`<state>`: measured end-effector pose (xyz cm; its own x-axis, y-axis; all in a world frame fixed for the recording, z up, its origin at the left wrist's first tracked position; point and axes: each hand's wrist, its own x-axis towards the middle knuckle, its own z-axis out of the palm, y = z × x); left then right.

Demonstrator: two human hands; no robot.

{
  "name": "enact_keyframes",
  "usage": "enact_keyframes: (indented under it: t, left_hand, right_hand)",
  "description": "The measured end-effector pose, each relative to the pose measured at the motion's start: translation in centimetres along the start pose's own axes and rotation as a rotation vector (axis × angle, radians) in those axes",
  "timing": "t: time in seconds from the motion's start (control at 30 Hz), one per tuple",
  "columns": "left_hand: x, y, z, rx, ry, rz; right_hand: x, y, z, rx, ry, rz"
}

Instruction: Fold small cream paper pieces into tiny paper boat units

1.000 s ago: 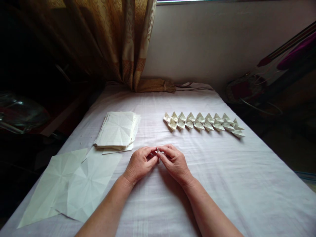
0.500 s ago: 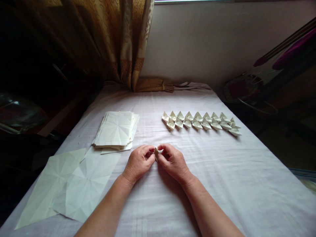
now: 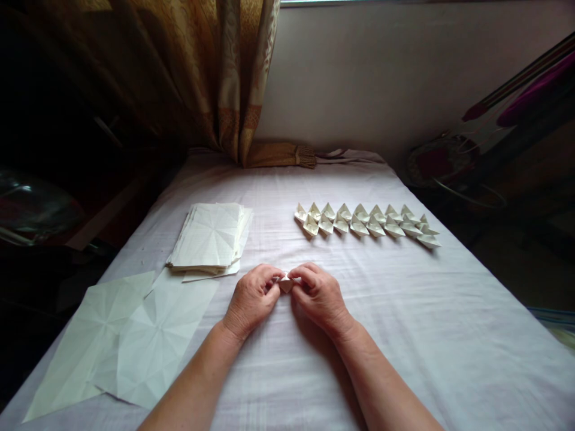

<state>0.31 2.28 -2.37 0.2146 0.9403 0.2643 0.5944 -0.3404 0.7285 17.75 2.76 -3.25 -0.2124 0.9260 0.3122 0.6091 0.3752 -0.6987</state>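
Observation:
A small folded piece of white paper (image 3: pixel 284 282) is pinched between both my hands over the white cloth. My left hand (image 3: pixel 252 298) has its fingers curled round the left side of it. My right hand (image 3: pixel 320 294) grips the right side with thumb and fingers pressed together. Most of the paper piece is hidden by my fingers. Beyond my hands, two rows of several small folded paper boats (image 3: pixel 366 223) lie on the cloth. A stack of creased paper sheets (image 3: pixel 210 236) sits to the left of my hands.
Two large creased sheets (image 3: pixel 121 340) lie flat at the near left of the cloth-covered table (image 3: pixel 449 335). A patterned curtain (image 3: pixel 233 78) hangs at the back, its hem on the table. Dark clutter stands at both sides.
My fingers have shifted on the small paper piece, which now lies flatter between them and slightly lower. The hands stay in the same spot.

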Motion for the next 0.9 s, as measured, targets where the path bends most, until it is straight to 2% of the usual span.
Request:
enact_keyframes:
  t: [0.23,0.37,0.6,0.9]
  left_hand:
    - [-0.4,0.2,-0.5,0.198,-0.057,0.137]
    - [-0.6,0.3,-0.5,0.274,-0.058,0.167]
    - [-0.4,0.7,-0.5,0.328,-0.033,0.155]
    - [-0.3,0.1,0.0,0.371,0.026,0.067]
  right_hand:
    - [0.1,0.6,-0.4,-0.058,-0.045,-0.049]
    - [0.2,0.6,-0.6,-0.057,-0.078,-0.045]
    - [0.3,0.0,-0.6,-0.093,-0.073,-0.03]
    - [0.4,-1.0,-0.8,-0.204,-0.124,0.062]
